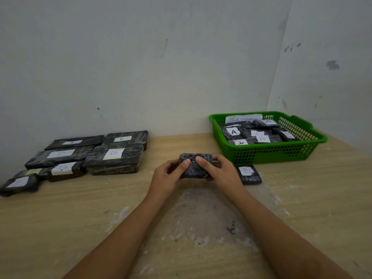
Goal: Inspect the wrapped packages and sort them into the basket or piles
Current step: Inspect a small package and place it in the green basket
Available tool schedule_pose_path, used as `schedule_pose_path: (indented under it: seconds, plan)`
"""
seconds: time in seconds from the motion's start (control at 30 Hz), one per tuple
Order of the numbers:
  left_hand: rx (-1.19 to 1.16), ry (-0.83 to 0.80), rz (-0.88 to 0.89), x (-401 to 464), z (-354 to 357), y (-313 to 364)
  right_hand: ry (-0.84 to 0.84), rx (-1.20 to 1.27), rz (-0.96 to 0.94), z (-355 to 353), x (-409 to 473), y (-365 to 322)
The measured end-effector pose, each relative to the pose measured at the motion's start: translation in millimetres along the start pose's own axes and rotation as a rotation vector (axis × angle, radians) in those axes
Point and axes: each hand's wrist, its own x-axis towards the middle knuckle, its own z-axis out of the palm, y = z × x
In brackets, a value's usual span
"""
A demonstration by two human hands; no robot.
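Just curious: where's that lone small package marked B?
The small B package lies on the table, right of the right hand, just in front of the green basket.

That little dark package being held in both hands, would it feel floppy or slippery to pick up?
Probably stiff: the held package keeps a flat, blocky shape between the left hand and right hand. Its glossy clear wrap looks smooth, so it may be a bit slippery. With flat faces, it seems unlikely to roll if pushed along the table.
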Motion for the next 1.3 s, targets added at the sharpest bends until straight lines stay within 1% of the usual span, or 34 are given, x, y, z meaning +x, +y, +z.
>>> schedule_pose_path:
  seconds: [0.17, 0.33, 0.6, 0.67, 0.73, 0.83, 0.9, 0.97, 1.03, 1.1, 1.2, 1.3]
  plan:
    - [0.010, -0.006, -0.022, 1, 1, -2, 0.026, 0.014, -0.008, 1, 0, -1]
    - [-0.057, 0.014, -0.077, 4, 0, -3, -0.022, 0.018, -0.009, -1, -2, -2]
    - [-0.098, 0.040, -0.135, 4, 2, -3, -0.011, 0.009, 0.004, 0, -3, -3]
    - [-0.098, 0.067, -0.158, 5, 0, -1, -0.049, -0.027, 0.009, -1, -6, -8]
    - [-0.105, 0.097, -0.186, 6, -3, 1, -0.133, -0.039, -0.002, -2, -10, -14]
    - [-0.127, 0.141, -0.204, 7, -6, 2, -0.266, -0.018, -0.054, -5, -14, -16]
    - [-0.118, 0.148, -0.197, 8, -7, 2, -0.299, -0.011, -0.095, -7, -12, -13]
    - [-0.061, 0.124, -0.187, 7, -7, 3, -0.261, 0.004, -0.111, -7, -9, -12]
    - [-0.024, 0.090, -0.199, 7, -5, 5, -0.206, 0.053, -0.074, -6, -7, -11]
    - [0.008, 0.040, -0.193, 4, -3, 8, -0.190, 0.071, -0.063, -8, -6, -10]
    - [0.070, -0.017, -0.137, 0, -2, 11, -0.169, 0.024, -0.092, -7, -5, -8]
    - [0.114, -0.015, -0.090, -1, -4, 10, -0.125, -0.066, -0.124, -7, -6, -7]
